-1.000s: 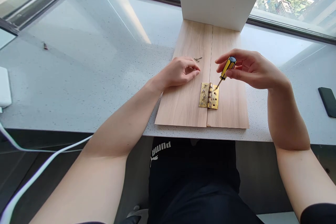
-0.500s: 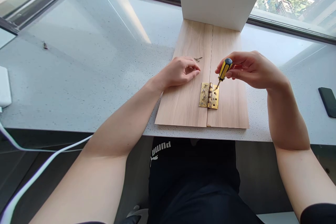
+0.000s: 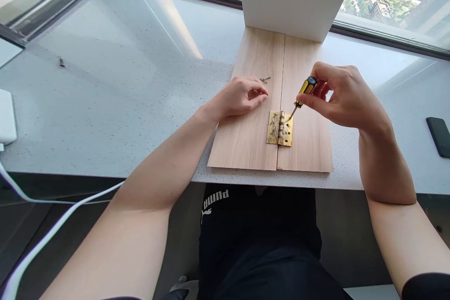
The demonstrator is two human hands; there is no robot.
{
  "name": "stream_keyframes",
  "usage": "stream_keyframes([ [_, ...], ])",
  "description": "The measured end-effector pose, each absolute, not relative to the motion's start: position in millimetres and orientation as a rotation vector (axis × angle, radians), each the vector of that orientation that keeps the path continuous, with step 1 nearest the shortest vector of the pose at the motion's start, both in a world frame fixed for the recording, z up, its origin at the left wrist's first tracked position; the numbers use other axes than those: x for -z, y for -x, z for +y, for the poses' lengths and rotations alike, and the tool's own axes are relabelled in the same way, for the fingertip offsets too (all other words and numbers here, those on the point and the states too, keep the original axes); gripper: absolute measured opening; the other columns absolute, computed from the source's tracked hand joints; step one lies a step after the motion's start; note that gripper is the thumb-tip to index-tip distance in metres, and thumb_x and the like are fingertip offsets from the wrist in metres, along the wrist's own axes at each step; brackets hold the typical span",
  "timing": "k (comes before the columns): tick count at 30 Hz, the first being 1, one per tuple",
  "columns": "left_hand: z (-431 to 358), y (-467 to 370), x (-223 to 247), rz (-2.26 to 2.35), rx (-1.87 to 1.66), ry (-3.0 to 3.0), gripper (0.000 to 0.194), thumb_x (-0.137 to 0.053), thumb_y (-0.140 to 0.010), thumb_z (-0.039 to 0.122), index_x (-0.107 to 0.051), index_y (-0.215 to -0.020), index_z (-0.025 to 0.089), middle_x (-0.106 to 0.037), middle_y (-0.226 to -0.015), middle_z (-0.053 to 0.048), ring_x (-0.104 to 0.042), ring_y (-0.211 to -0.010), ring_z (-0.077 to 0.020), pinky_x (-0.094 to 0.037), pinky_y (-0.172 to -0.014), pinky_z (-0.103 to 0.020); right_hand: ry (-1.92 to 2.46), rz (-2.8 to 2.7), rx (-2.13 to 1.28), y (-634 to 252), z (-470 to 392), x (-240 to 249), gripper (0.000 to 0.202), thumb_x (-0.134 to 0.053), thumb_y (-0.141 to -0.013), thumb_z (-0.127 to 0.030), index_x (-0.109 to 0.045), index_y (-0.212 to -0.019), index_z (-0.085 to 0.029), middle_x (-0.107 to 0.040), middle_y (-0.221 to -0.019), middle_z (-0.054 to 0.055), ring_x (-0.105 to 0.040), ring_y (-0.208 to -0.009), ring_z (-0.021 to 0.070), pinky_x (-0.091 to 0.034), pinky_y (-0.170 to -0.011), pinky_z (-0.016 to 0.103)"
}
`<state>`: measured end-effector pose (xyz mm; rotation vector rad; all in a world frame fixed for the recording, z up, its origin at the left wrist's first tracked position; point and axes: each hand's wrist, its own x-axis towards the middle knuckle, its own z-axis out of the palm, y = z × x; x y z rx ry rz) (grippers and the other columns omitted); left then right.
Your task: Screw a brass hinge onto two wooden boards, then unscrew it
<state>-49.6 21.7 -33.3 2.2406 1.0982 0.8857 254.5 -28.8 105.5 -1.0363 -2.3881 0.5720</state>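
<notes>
My right hand (image 3: 346, 96) is closed around the yellow and black handle of a screwdriver (image 3: 307, 87). The tool tilts, its shaft running down to the left with the tip at the upper part of a brass hinge (image 3: 280, 129). The opened hinge lies flat across the seam between two pale wooden boards (image 3: 242, 145), one leaf on each. Screw heads seem to show in its left leaf; holes are visible in the right one. My left hand (image 3: 246, 95) rests on the left board with curled fingers; whatever they may hold is hidden. Several small screws (image 3: 265, 79) lie just beyond its fingertips.
A white panel (image 3: 291, 0) stands upright at the far end of the boards. The speckled countertop (image 3: 123, 103) carries a black phone (image 3: 439, 136) at the right and a white device (image 3: 7, 117) at the left edge. A white cable (image 3: 45, 243) hangs below the counter.
My right hand has shifted its grip on the screwdriver, and the handle now leans further right, with the tip still at the hinge. My left hand stays in place.
</notes>
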Motion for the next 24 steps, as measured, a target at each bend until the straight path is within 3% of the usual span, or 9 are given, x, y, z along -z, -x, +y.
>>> stream_keyframes([
  [4, 21, 50, 33, 1.088, -0.892, -2.238, 0.028, -0.072, -0.105, 0.042, -0.09, -0.11, 0.021, -0.087, -0.121, -0.014, -0.082, -0.104, -0.0294, -0.069, -0.099, -0.048, 1.134, -2.412, -0.433, -253, -34, -107, 0.047, -0.08, -0.103, -0.039, -0.039, -0.083, -0.031, -0.069, -0.076, 0.001, -0.059, -0.069, 0.0207, -0.05, -0.072, 0.047],
  [11, 21, 50, 33, 1.096, -0.892, -2.225, 0.028, -0.074, -0.105, 0.044, -0.09, -0.11, 0.022, -0.088, -0.121, -0.014, -0.082, -0.104, -0.0294, -0.07, -0.098, -0.048, 1.259, -2.345, -0.34, -252, -35, -100, 0.036, -0.082, -0.104, -0.045, -0.059, -0.081, -0.029, -0.057, -0.07, 0.002, -0.056, -0.072, 0.0235, -0.048, -0.073, 0.046],
  [16, 21, 50, 33, 1.088, -0.895, -2.237, 0.029, -0.072, -0.105, 0.044, -0.09, -0.11, 0.022, -0.088, -0.12, -0.014, -0.082, -0.103, -0.029, -0.069, -0.099, -0.049, 1.322, -2.233, -0.338, -244, -35, -95, 0.063, -0.08, -0.103, -0.05, -0.033, -0.067, -0.029, -0.034, -0.058, -0.003, -0.034, -0.061, 0.0162, -0.037, -0.063, 0.042],
  [18, 21, 50, 33, 1.09, -0.895, -2.23, 0.029, -0.074, -0.104, 0.045, -0.09, -0.11, 0.022, -0.088, -0.12, -0.014, -0.082, -0.102, -0.0293, -0.069, -0.1, -0.05, 1.327, -2.22, -0.329, -242, -36, -93, 0.066, -0.079, -0.103, -0.054, -0.032, -0.066, -0.029, -0.028, -0.056, -0.004, -0.029, -0.059, 0.0154, -0.033, -0.062, 0.041],
  [24, 21, 50, 33, 1.098, -0.885, -2.231, 0.03, -0.074, -0.105, 0.046, -0.09, -0.11, 0.022, -0.087, -0.118, -0.013, -0.081, -0.102, -0.0288, -0.069, -0.098, -0.048, 1.34, -2.248, -0.294, -242, -37, -90, 0.065, -0.078, -0.108, -0.057, -0.037, -0.066, -0.028, -0.037, -0.058, -0.003, -0.032, -0.06, 0.016, -0.039, -0.067, 0.041],
])
